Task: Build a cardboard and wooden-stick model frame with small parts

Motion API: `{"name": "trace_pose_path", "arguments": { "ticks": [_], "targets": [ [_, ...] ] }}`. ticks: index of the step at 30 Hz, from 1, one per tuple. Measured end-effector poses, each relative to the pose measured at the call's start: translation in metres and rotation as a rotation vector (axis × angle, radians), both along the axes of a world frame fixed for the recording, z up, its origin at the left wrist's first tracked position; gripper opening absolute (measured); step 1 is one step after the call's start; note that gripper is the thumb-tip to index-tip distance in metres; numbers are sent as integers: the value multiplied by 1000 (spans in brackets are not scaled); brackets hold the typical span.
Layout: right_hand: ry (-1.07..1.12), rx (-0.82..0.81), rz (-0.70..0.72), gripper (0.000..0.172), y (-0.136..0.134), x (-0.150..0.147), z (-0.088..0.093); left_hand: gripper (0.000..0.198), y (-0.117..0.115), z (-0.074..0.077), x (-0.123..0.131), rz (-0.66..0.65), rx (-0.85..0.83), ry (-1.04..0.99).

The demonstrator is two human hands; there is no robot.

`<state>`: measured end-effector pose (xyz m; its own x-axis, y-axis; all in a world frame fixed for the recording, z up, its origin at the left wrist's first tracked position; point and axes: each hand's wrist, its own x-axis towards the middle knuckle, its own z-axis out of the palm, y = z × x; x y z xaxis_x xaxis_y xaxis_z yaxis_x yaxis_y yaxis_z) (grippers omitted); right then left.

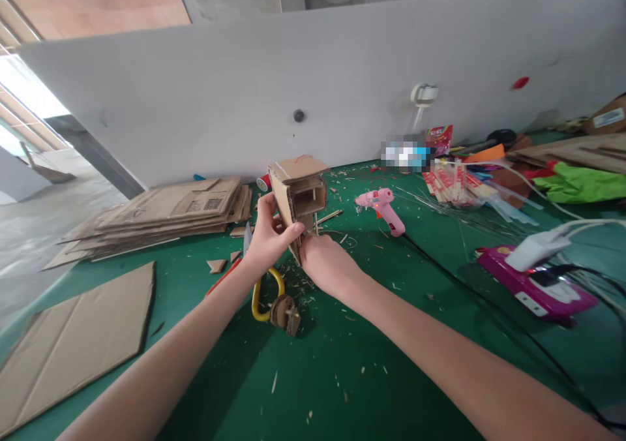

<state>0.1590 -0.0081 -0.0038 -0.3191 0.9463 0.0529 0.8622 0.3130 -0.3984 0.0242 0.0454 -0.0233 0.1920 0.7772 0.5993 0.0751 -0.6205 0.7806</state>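
My left hand [271, 235] grips a small open-fronted cardboard box [304, 167] by its left side, thumb on the near edge. The box is tilted and held above the green table. My right hand [327, 261] is curled against the box's lower part; its fingertips are hidden, so what they pinch does not show. Thin wooden sticks [329, 217] show just beyond that hand. Below the hands lie a yellow loop-shaped handle [255, 303] and a small piece of layered round cardboard [283, 312]. A red strip-like thing [223, 278] is partly behind my left forearm.
A pink hot glue gun [384, 207] lies to the right, its black cord running toward a magenta power strip [542, 291]. Stacked cardboard sheets [171, 209] and a loose cardboard sheet [83, 336] are on the left. Scraps litter the green table [372, 376]; a white partition [220, 95] stands behind.
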Motion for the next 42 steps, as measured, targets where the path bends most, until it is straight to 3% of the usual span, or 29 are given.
{"name": "trace_pose_path", "arguments": {
  "ticks": [9,18,21,29,42],
  "targets": [
    [-131,-59,-7,26,-4,-2,-7,61,-4,2,0,-17,-35,0],
    [-39,46,-84,30,-2,-6,-9,62,-1,2,-4,-34,-25,5],
    [-4,7,-72,31,0,-8,-8,61,-1,1,-4,-43,-19,-8],
    [-158,-127,-30,29,-4,-9,-2,60,-2,2,-3,-54,-28,1],
    [-228,-180,-33,31,4,-14,-3,61,-4,3,-4,-56,-38,5]
  ]
}}
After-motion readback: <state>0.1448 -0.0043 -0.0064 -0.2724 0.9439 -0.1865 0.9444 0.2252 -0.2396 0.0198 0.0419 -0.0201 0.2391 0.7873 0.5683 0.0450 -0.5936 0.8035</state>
